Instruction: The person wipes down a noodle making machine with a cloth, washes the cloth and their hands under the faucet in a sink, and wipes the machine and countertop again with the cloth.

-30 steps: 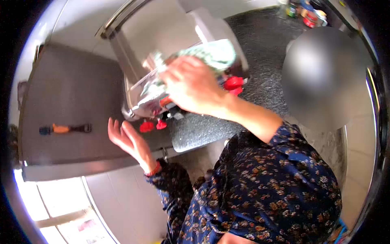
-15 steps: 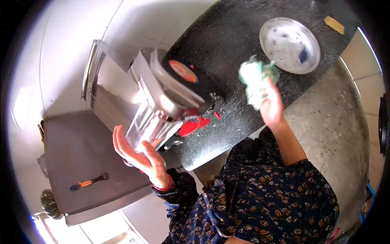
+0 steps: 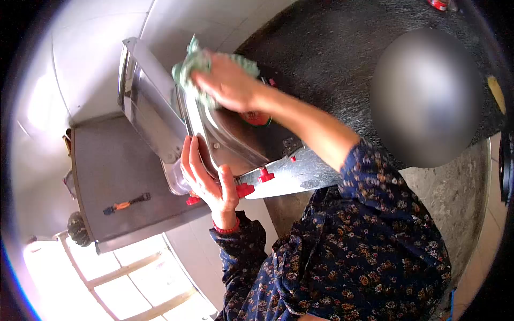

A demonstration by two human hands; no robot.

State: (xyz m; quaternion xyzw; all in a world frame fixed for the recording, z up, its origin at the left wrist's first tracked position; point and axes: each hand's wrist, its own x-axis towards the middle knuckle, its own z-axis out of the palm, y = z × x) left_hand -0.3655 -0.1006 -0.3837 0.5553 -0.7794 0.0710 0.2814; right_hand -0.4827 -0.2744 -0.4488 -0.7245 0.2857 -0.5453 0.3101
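A wrinkled green cloth (image 3: 195,72) is bunched under my right hand (image 3: 227,83), which presses it to the upper edge of a shiny steel appliance with red knobs (image 3: 230,142) that looks like a gas stove. My left hand (image 3: 209,184) lies against the near side of the stove, fingers stretched out and thumb apart. Red knobs (image 3: 265,175) sit close to that thumb. My right forearm crosses over the dark part of the stove and partly covers a round red sticker (image 3: 256,117).
The stove stands on a black stone counter (image 3: 321,48). A blurred round grey shape (image 3: 425,101) is at the right, with a yellowish piece (image 3: 497,93) beyond it. On a grey surface (image 3: 101,155) at the left lies a small orange-and-black tool (image 3: 127,204). A bright window is at lower left.
My right hand has carried the cloth left from beside the metal plate onto the stove. My left hand has shifted right and now rests on the stove's side. The stove's angle in view has changed.
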